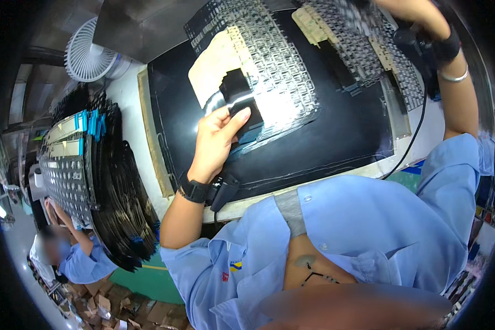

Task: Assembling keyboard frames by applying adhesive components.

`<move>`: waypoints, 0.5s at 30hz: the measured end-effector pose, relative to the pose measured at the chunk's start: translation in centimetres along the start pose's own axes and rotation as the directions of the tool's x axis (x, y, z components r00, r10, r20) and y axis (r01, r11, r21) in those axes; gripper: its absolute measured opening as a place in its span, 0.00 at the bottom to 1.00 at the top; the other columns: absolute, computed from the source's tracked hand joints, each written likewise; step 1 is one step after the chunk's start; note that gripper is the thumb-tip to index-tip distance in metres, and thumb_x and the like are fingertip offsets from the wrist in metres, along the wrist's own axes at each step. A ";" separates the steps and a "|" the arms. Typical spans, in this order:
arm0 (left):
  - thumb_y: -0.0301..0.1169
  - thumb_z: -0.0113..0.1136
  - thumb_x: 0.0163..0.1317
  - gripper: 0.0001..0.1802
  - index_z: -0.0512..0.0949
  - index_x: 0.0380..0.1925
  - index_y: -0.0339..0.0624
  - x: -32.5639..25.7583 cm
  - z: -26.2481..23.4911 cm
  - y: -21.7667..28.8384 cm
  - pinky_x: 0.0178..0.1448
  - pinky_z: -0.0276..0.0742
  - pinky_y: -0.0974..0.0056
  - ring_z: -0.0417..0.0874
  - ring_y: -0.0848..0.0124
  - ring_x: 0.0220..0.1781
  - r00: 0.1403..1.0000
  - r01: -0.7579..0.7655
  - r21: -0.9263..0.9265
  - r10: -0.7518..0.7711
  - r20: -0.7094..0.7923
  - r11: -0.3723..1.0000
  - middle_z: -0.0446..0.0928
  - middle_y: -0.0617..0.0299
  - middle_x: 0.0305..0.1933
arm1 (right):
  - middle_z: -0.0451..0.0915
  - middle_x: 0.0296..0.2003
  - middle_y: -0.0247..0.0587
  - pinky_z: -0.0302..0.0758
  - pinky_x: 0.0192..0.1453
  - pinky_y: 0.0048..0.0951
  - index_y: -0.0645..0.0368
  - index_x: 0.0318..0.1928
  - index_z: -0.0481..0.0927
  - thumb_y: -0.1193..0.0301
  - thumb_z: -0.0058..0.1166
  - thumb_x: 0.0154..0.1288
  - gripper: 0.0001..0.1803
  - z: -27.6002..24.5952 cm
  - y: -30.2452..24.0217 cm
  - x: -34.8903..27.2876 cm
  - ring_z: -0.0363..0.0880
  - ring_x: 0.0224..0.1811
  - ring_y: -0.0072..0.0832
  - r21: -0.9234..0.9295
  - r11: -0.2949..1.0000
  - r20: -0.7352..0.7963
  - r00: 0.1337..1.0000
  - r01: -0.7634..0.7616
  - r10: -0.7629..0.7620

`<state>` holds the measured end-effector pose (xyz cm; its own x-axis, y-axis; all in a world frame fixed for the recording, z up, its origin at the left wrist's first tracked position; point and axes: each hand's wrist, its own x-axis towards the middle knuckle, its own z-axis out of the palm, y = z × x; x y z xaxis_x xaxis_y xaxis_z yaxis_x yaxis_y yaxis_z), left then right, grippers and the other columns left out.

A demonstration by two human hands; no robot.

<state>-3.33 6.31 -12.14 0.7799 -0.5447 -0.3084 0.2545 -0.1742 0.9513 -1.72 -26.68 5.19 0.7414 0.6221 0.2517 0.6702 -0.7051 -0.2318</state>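
Note:
My left hand (pixel 217 135) is closed, thumb against fingers, on a shiny black film (pixel 237 88) at the lower edge of a cream backing (pixel 212 63). Beside the film lies a black-and-silver sheet with rows of key-shaped cutouts (pixel 280 71), glaring under the light. At the upper right my right hand (pixel 415 12) is raised over another pile of cutout sheets (pixel 349 47), partly cream-backed. Its fingers are smeared and run to the picture's edge, so whether they hold anything cannot be made out.
A black mat (pixel 335 137) covers the white table. Left of it hang stacked black cutout sheets (pixel 121 187) with blue clips (pixel 96 124). A white fan (pixel 91 52) stands at the back left. A black cable (pixel 412 143) crosses the right edge. Another person (pixel 88 261) works at left.

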 end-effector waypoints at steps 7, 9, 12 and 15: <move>0.36 0.63 0.62 0.11 0.81 0.38 0.40 0.6 0.4 0.6 0.24 0.57 0.78 0.63 0.89 0.21 0.998 0.008 0.017 -0.009 0.065 1.000 0.72 0.76 0.21 | 0.79 0.41 0.46 0.74 0.51 0.38 0.57 0.50 0.78 0.73 0.54 0.61 0.15 8.5 0.5 -9.7 0.78 0.45 0.43 -0.073 0.919 0.251 0.885 -0.387 0.392; 0.37 0.62 0.63 0.09 0.80 0.32 0.43 0.6 0.3 0.5 0.26 0.57 0.78 0.62 0.88 0.21 0.998 0.017 0.008 -0.018 0.067 1.000 0.71 0.77 0.22 | 0.79 0.44 0.46 0.74 0.50 0.37 0.55 0.51 0.79 0.65 0.58 0.60 0.18 8.2 -1.3 -9.6 0.78 0.47 0.42 -0.216 0.861 0.420 0.753 -0.459 0.507; 0.37 0.61 0.63 0.09 0.80 0.32 0.42 0.6 0.5 0.6 0.25 0.56 0.78 0.62 0.87 0.21 0.998 0.008 0.003 -0.008 0.065 1.000 0.71 0.77 0.22 | 0.78 0.47 0.46 0.74 0.51 0.38 0.53 0.52 0.79 0.57 0.61 0.55 0.25 5.8 -2.2 -10.5 0.78 0.48 0.42 -0.325 0.877 0.352 0.815 -0.355 0.460; 0.36 0.62 0.63 0.10 0.80 0.33 0.41 0.6 0.5 0.9 0.24 0.57 0.79 0.63 0.88 0.21 0.997 0.017 -0.004 -0.017 0.076 1.000 0.70 0.77 0.21 | 0.78 0.49 0.47 0.76 0.46 0.35 0.52 0.53 0.79 0.63 0.63 0.55 0.23 4.6 -4.9 -8.3 0.80 0.44 0.40 -0.365 0.838 0.044 0.891 -0.406 0.451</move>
<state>-2.93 5.37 -11.51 0.7296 -0.6026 -0.3234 0.2702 -0.1803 0.9458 -10.96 -26.84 -0.05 0.9647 0.2514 0.0786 0.2483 -0.9675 0.0470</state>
